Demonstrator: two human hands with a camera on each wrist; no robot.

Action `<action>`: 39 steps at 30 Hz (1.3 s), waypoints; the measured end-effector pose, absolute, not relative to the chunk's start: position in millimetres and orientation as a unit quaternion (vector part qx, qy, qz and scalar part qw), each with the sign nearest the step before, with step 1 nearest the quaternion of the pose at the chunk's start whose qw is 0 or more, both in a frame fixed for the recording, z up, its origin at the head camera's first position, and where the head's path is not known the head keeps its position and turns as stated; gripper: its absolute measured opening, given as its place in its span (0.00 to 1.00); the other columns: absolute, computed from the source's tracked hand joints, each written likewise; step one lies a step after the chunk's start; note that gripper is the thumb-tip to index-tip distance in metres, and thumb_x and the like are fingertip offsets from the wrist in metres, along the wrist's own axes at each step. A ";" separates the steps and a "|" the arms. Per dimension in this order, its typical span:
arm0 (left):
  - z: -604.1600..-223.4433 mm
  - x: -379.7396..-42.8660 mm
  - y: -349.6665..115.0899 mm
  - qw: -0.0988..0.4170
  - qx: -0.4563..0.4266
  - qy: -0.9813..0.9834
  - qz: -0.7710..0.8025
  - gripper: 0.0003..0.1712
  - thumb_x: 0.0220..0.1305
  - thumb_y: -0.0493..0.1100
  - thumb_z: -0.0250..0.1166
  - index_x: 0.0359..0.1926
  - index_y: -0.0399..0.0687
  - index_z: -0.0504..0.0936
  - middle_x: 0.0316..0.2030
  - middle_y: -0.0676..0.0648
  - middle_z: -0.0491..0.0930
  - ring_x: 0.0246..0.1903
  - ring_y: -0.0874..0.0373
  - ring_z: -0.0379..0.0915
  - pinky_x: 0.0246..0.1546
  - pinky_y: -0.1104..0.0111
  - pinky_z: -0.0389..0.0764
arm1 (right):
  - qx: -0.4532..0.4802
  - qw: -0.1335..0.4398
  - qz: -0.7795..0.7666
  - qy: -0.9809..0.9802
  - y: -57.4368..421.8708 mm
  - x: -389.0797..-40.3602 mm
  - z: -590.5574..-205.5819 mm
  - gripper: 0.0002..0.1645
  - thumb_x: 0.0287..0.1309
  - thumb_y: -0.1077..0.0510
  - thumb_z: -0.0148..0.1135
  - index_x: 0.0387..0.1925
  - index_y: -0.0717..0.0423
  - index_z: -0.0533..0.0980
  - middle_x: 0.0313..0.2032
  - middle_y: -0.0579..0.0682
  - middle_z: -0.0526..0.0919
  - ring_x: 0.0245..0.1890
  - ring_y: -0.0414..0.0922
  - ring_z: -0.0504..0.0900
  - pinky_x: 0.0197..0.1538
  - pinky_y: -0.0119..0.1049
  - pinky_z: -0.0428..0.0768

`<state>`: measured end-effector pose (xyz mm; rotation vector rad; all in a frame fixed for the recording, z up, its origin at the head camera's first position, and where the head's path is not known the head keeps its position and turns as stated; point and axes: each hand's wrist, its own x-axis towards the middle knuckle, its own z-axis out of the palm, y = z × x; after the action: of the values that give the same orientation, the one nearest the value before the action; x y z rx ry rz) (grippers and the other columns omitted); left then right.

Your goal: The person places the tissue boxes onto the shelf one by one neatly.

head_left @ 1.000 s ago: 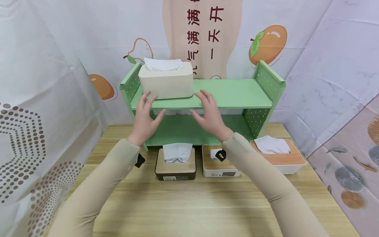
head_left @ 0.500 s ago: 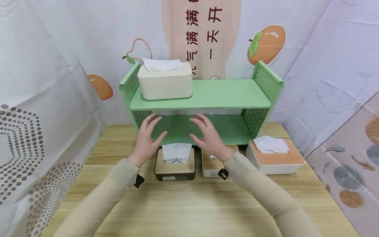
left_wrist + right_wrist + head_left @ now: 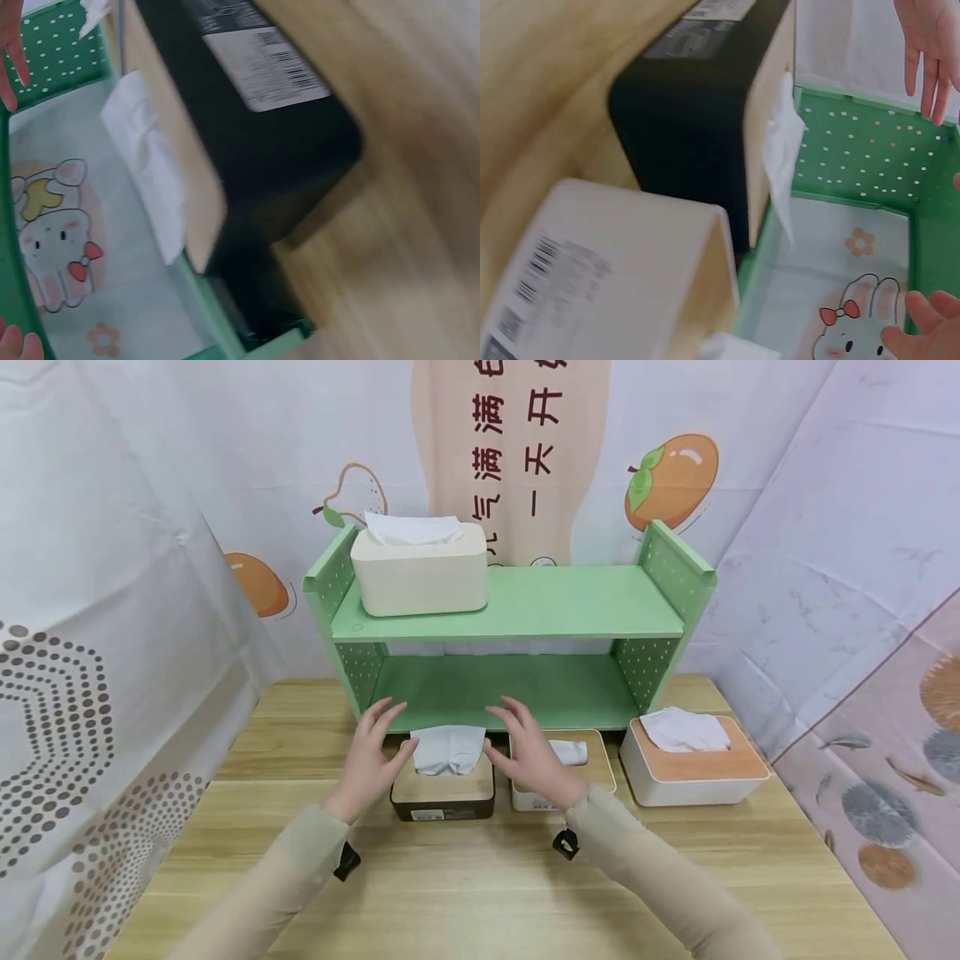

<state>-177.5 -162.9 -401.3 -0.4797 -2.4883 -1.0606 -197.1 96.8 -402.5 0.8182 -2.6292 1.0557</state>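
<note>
L hand (image 3: 365,770) and R hand (image 3: 537,763) w/ thumbs held wide of fingers, nil gripped, wood-lidded blk tissue box (image 3: 444,790) on counter (image 3: 465,893) betw. hands, contact unclear, wht box (image 3: 597,762) partly hidden by R hand, green shelf (image 3: 585,602) beyond both, cream box (image 3: 423,583) on upper tier.

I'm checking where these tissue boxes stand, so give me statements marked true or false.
The cream rectangular tissue box sits on the upper level of the green two-tier shelf. True.
White tissue emerges from the black tissue box with a pale wood-look lid. True.
That box stands on the shelf's lower level. False: it's on the wood-grain table.
The white box with orange lid is leftmost on the table. False: it's rightmost.
</note>
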 end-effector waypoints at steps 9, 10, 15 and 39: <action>-427.8 -170.7 -172.1 0.162 -0.153 -0.900 -0.374 0.36 0.61 0.42 0.66 0.67 0.41 0.63 0.66 0.31 0.54 0.63 0.34 0.56 0.58 0.40 0.65 | 0.240 0.044 0.358 -0.901 93.9 -187.6 -423.3 0.43 0.56 0.52 0.67 0.68 0.57 0.59 0.69 0.65 0.51 0.65 0.61 0.63 0.59 0.54 0.72; -430.0 -170.8 -172.6 0.161 -0.152 -0.901 -0.373 0.36 0.61 0.43 0.66 0.67 0.41 0.63 0.66 0.31 0.54 0.63 0.34 0.56 0.58 0.40 0.65 | 0.239 0.042 0.354 -0.903 93.5 -186.6 -425.3 0.43 0.56 0.52 0.67 0.69 0.57 0.58 0.69 0.66 0.50 0.66 0.62 0.62 0.59 0.54 0.72; -441.2 -169.5 -174.2 0.152 -0.143 -0.908 -0.364 0.37 0.59 0.43 0.67 0.67 0.40 0.64 0.66 0.28 0.53 0.64 0.31 0.54 0.57 0.39 0.65 | 0.239 0.039 0.315 -0.918 90.3 -182.4 -436.4 0.47 0.53 0.46 0.68 0.69 0.54 0.58 0.69 0.69 0.48 0.67 0.66 0.56 0.65 0.64 0.58; -483.2 -171.0 -171.4 -0.011 -0.089 -0.925 -0.369 0.46 0.59 0.56 0.65 0.72 0.48 0.55 0.70 0.27 0.40 0.66 0.26 0.48 0.59 0.37 0.60 | 0.185 0.032 0.176 -0.966 62.5 -177.8 -469.2 0.53 0.44 0.29 0.65 0.67 0.48 0.62 0.66 0.70 0.59 0.66 0.66 0.56 0.64 0.67 0.45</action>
<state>-171.0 -171.4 -483.2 -0.2830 -2.9254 -1.1681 -177.8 62.5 -469.2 0.5693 -2.9746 0.5417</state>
